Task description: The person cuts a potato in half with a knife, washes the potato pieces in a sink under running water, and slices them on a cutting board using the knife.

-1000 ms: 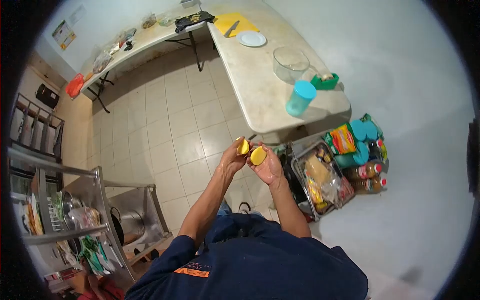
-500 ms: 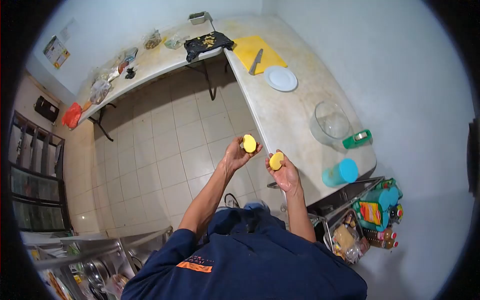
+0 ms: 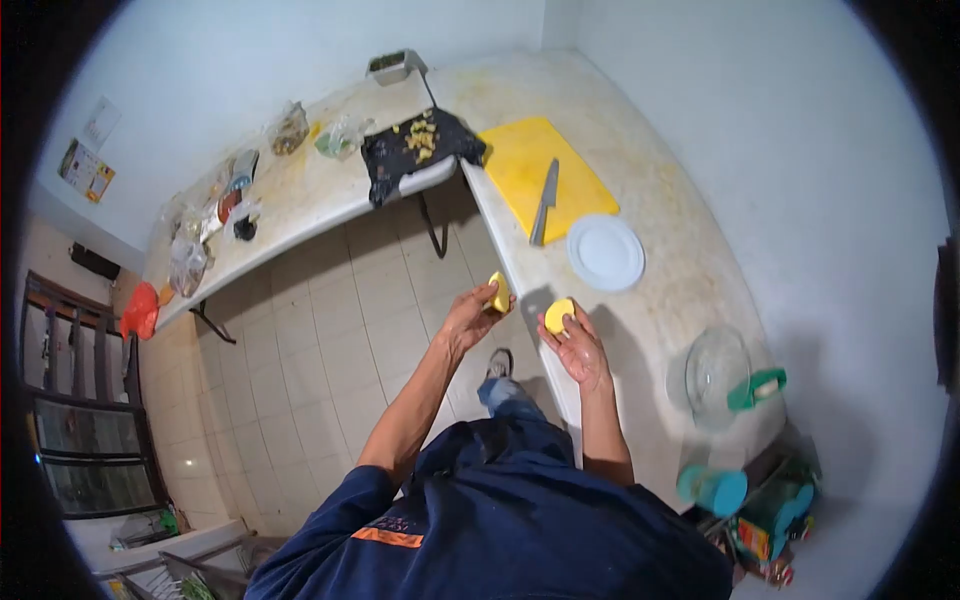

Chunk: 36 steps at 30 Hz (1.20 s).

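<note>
My left hand (image 3: 470, 317) grips a yellow piece that looks like a potato half (image 3: 499, 291), its edge partly turned to me. In my right hand (image 3: 582, 357) is a second, similar potato half (image 3: 559, 316), held with the thumb over its pale yellow face. The two pieces are apart, both above the near edge of the table. Beyond them a yellow cutting board (image 3: 510, 150) lies on the table, with a knife (image 3: 547, 200) resting across it. A white plate (image 3: 606, 252) sits against the board's near corner.
A clear pitcher (image 3: 712, 372) with a green handle and a turquoise-lidded container (image 3: 722, 492) stand at the right. On the far table are a black plastic bag (image 3: 385, 170) bearing yellow scraps, a metal tray (image 3: 388, 72) and several plastic bags. Tiled floor (image 3: 330, 330) lies left of the table.
I have stepped forward along the table, so the board, knife and plate appear nearer. The left potato half has turned more edge-on. Both hands keep their hold.
</note>
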Tool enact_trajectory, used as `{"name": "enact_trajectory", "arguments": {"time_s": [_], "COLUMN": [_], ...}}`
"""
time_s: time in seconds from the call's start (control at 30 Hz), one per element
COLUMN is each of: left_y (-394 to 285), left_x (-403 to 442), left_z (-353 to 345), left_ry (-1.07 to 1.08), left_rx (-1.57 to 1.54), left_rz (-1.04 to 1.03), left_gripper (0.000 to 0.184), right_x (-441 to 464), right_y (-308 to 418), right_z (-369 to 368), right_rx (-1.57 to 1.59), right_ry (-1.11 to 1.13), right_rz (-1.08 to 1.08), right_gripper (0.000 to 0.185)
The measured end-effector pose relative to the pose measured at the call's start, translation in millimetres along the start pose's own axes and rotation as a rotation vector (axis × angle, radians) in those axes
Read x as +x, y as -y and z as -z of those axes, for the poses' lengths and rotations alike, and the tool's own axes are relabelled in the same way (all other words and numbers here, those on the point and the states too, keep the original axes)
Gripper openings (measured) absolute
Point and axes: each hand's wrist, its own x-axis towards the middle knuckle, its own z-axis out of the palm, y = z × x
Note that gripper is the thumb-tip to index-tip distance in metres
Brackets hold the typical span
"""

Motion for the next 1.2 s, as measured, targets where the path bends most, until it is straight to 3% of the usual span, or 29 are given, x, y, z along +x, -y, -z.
{"name": "enact_trajectory", "arguments": {"time_s": [0.23, 0.4, 0.6, 0.7, 0.8, 0.83, 0.93, 1.0, 1.1, 1.2], "left_y": [-92, -123, -152, -175, -187, -191, -180, -181, -177, -181], "left_x": [105, 176, 284, 334, 370, 380, 425, 443, 463, 468], "left_z": [-13, -20, -13, -20, -24, -26, -7, -9, -7, -12], "left_ry": [-0.107, -0.249, -0.126, -0.042, -0.013, -0.005, 0.161, 0.184, 0.186, 0.216], "left_rx": [0.057, 0.289, 0.797, 0.932, 1.143, 1.230, 1.374, 1.435, 1.546, 1.629], "left_rz": [0.015, 0.022, 0.022, 0.041, -0.081, -0.038, -0.213, -0.129, -0.152, -0.187], "left_gripper": [0.027, 0.041, 0.058, 0.057, 0.058, 0.057, 0.055, 0.055, 0.056, 0.057], "right_x": [155, 239, 334, 385, 418, 426, 440, 441, 433, 410], "right_y": [43, 54, 73, 84, 90, 90, 95, 91, 81, 61], "right_z": [-26, -29, -9, -2, -7, -10, -26, -34, -52, -65], "right_rx": [-0.157, -0.337, -0.877, -1.372, -1.595, -1.632, -1.733, -1.784, -1.612, -1.593], "right_ry": [-0.087, -0.211, -0.372, -0.399, -0.585, -0.634, -0.745, -0.742, -0.957, -0.994], "right_rz": [-0.050, -0.059, 0.099, 0.446, 0.412, 0.412, 0.408, 0.386, 0.461, 0.422], "right_gripper": [0.042, 0.050, 0.048, 0.050, 0.054, 0.055, 0.059, 0.063, 0.064, 0.062]}}
